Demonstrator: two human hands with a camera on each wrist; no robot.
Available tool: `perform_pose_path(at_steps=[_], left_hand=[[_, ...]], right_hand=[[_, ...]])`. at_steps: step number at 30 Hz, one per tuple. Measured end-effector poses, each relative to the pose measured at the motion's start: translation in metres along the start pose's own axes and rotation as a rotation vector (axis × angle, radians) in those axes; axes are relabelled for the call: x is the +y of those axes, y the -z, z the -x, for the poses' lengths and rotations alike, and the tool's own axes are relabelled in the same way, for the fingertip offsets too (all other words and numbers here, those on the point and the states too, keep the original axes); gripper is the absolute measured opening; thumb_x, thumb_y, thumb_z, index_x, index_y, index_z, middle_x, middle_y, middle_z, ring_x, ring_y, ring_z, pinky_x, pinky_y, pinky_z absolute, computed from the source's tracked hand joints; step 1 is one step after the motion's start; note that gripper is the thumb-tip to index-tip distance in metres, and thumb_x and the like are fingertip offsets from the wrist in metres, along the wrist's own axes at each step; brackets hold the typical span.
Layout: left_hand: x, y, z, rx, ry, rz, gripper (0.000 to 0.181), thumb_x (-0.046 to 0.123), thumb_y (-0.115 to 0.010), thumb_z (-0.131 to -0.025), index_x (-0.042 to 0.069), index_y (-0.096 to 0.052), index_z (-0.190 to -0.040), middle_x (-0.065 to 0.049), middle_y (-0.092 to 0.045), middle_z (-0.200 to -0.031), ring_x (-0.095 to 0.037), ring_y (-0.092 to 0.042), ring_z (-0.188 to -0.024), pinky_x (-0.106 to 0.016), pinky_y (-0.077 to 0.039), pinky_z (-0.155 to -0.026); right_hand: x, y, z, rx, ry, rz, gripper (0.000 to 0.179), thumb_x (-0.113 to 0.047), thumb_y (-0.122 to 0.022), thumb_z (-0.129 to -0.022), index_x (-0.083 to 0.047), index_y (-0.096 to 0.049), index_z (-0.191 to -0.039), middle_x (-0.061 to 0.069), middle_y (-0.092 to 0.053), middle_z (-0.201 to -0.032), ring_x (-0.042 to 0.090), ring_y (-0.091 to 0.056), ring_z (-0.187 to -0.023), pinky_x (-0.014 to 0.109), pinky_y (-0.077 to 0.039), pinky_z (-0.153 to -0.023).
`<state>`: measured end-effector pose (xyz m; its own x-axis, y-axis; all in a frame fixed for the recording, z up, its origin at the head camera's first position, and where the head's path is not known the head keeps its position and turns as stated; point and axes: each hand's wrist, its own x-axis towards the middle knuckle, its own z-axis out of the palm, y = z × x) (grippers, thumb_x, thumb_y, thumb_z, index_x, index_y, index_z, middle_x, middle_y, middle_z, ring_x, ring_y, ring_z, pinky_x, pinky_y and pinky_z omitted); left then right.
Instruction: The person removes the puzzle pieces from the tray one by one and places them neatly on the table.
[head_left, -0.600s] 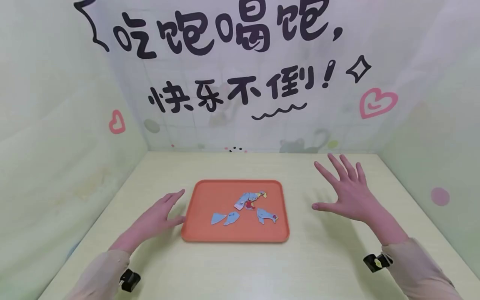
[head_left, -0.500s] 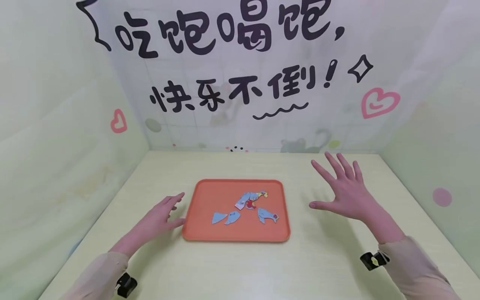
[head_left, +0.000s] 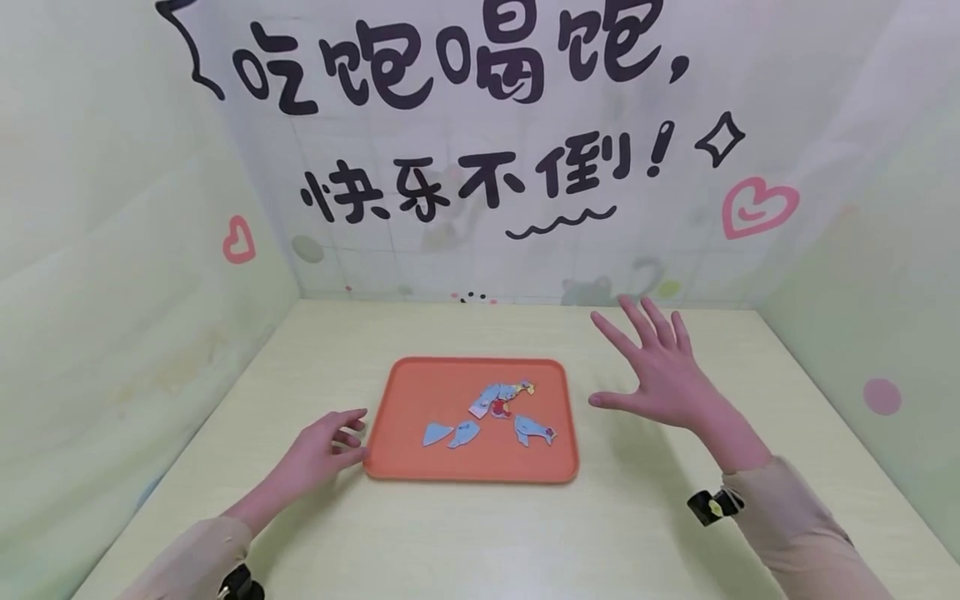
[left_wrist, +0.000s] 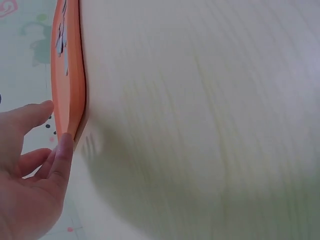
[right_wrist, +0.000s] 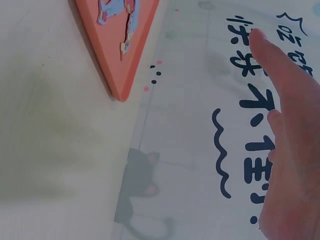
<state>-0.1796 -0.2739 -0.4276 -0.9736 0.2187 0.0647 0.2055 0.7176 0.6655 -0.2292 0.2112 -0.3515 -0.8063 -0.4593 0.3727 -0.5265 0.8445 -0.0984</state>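
Your coral tray point(head_left: 420, 392) lies flat mid-desk point(head_left: 465, 533), its blue printed pieces point(head_left: 529, 428) spread from the centre to the right. In the far cluster point(head_left: 489, 402), overlap or mere contact cannot be told; the prints are too small to read. Your left hand point(head_left: 322, 448) is at the tray's near-left corner, fingers loosely bent, grip empty; whether the thumb touches the rim is unclear. Your right hand point(head_left: 663, 379) is spread wide above the desk, right of the tray, holding nothing. The left black wrist unit point(head_left: 242, 583) is cut off at the bottom of the head view.

Left wrist view: tray reduced to a slanting strip, pieces nearly edge-on, but your gap between thumb and fingers shows clearly. Right wrist view: one tray corner only, your hand cropped.

Against the earlier head frames: your right hand has shifted left towards the tray; your left fingers sit nearer; the pieces' layout is unchanged.
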Motion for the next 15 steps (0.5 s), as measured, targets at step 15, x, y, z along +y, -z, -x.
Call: perform_pose_path(at_steps=[15], left_hand=[[-0.012, -0.014, 0.000, -0.060, 0.150, 0.115, 0.061, 0.015, -0.077, -0.085, -0.004, -0.053, -0.137, -0.010, -0.067, -0.107, -0.007, -0.062, -0.084, -0.019, -0.050, -0.070]], right_hand=[[-0.022, -0.017, -0.040, -0.029, 0.100, -0.051, 0.102, -0.065, -0.072, -0.076, -0.030, -0.022, -0.158, 0.010, -0.004, -0.167, 0.040, -0.002, -0.153, 0.071, -0.005, -0.115]])
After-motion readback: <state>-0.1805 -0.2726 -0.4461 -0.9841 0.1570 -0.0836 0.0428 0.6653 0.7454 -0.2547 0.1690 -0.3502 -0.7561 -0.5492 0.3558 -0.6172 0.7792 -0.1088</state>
